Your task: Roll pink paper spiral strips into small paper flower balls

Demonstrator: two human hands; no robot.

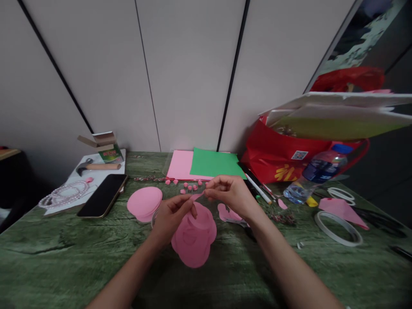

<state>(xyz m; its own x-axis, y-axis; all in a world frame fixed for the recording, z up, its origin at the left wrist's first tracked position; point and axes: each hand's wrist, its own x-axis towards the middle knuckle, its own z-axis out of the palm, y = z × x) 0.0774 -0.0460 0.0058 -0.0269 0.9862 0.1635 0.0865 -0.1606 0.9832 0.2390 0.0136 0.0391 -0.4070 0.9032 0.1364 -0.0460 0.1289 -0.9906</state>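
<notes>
Between my two hands a narrow pink paper strip (pixel 197 196) is stretched. My left hand (pixel 174 213) is closed on its near end, thumb and fingers pinched together. At the other end, my right hand (pixel 225 192) pinches the strip between thumb and fingertips. Below them lies a pile of pink paper cut-outs (pixel 193 244) with rounded edges. Left of my left hand is a stack of pink paper circles (pixel 145 202). Several small pink paper rolls (pixel 189 187) lie just beyond my hands. Scissors (pixel 236 221) and pink scraps sit partly hidden beside my right wrist.
Green and pink sheets (pixel 215 163) lie at the back. On the left are a phone (pixel 103 196), a hammer (pixel 99 166), a bead string (pixel 66 194) and a small box (pixel 109 150). A red bag (pixel 267 150), a water bottle (pixel 317 176) and a tape roll (pixel 338 229) stand right.
</notes>
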